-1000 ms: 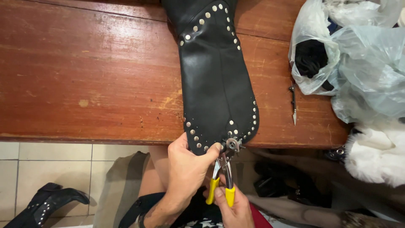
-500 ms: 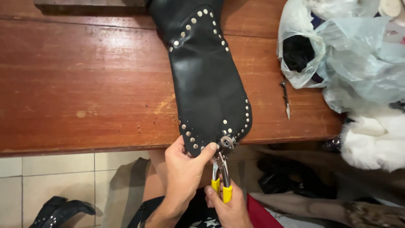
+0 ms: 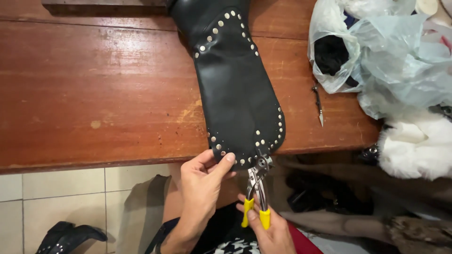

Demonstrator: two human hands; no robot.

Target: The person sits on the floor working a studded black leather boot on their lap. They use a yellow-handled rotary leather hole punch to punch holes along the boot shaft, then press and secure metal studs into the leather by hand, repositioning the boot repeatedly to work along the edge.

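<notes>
A black leather piece (image 3: pixel 235 89) edged with silver studs lies on a reddish wooden table (image 3: pixel 94 94), its rounded end hanging over the near edge. My left hand (image 3: pixel 203 183) pinches that end from below, thumb on the studded rim. My right hand (image 3: pixel 266 228) grips the yellow handles of a metal punch plier (image 3: pixel 256 188). The plier's jaws bite the leather's lower edge beside the studs.
Clear plastic bags (image 3: pixel 376 51) with dark contents sit at the table's right end, above white fluffy material (image 3: pixel 414 146). A small pointed metal tool (image 3: pixel 318 104) lies near them. A black boot (image 3: pixel 70 237) rests on the tiled floor at lower left.
The view has shifted, so the leather sits slightly higher and further right. My hands and the pliers stay at the leather's lower edge.
</notes>
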